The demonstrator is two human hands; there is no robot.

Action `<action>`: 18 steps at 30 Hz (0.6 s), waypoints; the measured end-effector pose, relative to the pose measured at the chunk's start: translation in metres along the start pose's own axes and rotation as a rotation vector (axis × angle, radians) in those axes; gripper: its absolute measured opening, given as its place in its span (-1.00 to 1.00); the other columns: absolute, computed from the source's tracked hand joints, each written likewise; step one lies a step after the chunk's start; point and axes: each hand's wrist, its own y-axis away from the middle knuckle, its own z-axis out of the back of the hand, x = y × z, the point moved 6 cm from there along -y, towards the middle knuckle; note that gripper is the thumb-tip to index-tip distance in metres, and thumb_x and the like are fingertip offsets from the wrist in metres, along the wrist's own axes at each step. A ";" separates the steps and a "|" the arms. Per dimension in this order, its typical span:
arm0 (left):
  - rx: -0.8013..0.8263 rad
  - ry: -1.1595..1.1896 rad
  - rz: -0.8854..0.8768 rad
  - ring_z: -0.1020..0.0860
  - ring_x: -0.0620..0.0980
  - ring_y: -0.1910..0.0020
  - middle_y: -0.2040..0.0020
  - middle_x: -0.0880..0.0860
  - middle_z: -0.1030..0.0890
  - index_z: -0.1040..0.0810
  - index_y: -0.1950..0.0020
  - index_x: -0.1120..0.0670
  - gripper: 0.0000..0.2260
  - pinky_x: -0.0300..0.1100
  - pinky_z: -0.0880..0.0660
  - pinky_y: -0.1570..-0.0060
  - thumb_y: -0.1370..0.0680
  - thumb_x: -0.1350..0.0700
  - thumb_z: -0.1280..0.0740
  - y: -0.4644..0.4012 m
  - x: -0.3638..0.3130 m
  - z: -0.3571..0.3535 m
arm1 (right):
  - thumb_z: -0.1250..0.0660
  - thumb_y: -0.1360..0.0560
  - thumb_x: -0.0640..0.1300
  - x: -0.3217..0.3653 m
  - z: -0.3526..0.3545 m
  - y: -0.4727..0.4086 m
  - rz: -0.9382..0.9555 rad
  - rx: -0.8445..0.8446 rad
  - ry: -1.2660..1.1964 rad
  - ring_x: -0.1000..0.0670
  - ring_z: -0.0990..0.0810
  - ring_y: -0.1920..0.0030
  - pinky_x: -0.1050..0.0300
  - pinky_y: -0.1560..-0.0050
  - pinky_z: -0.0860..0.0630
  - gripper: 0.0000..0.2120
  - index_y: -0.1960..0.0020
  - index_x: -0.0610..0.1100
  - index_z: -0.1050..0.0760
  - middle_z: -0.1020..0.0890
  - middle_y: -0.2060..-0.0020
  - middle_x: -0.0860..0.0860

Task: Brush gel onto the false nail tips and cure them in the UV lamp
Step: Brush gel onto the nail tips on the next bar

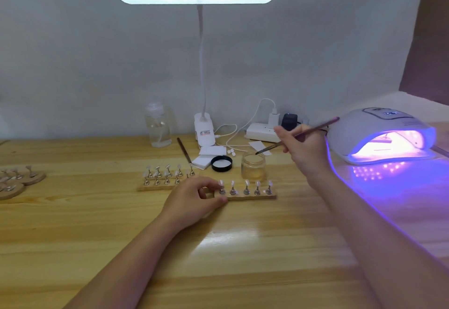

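Right hand (305, 146) dips slim brush (297, 136) into round glass jar (253, 166).

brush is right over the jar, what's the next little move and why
Probably lower the brush so its bristles dip into the open gel jar. The right hand holds the brush tilted with its tip at the jar's mouth, the black lid lies off beside it, and the left hand steadies the wooden strip of five nail tips, waiting for gel.

Left hand (194, 199) low, fingers curled, apparently pinching; right hand (303, 148) raised, fingers in pen-like grip.
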 end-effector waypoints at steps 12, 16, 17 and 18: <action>-0.011 0.075 0.010 -0.34 -0.18 0.37 0.36 -0.15 -0.44 -0.58 0.19 -0.17 -0.87 -0.33 -0.29 0.30 -0.36 0.03 -0.48 0.000 0.002 0.001 | -0.37 -0.46 -0.05 -0.003 -0.050 -0.012 0.060 0.403 0.662 0.04 -0.50 0.31 0.25 0.33 -0.35 -0.72 0.34 -0.11 -0.39 -0.50 0.42 0.04; -0.011 0.095 0.019 -0.35 -0.16 0.35 0.37 -0.14 -0.44 -0.61 0.17 -0.15 -0.90 -0.28 -0.29 0.27 -0.38 0.04 -0.46 -0.001 0.003 0.001 | -0.35 -0.47 -0.09 0.004 -0.045 -0.015 0.073 0.358 0.640 0.09 -0.49 0.38 0.30 0.41 -0.33 -0.72 0.37 -0.11 -0.39 -0.50 0.46 0.04; -0.007 0.097 0.016 -0.36 -0.15 0.34 0.35 -0.13 -0.48 -0.62 0.16 -0.14 -0.91 -0.27 -0.30 0.24 -0.39 0.05 -0.46 -0.001 0.003 0.001 | -0.35 -0.46 -0.10 0.006 -0.040 -0.018 0.060 0.316 0.606 0.13 -0.50 0.41 0.35 0.45 -0.32 -0.72 0.38 -0.10 -0.39 -0.51 0.48 0.06; -0.003 0.101 0.012 -0.36 -0.16 0.34 0.30 -0.12 -0.52 -0.62 0.16 -0.14 -0.90 -0.27 -0.31 0.23 -0.39 0.06 -0.45 -0.001 0.003 0.001 | -0.35 -0.46 -0.10 0.007 -0.035 -0.020 0.044 0.269 0.570 0.19 -0.50 0.44 0.40 0.48 -0.30 -0.72 0.39 -0.09 -0.39 -0.51 0.50 0.07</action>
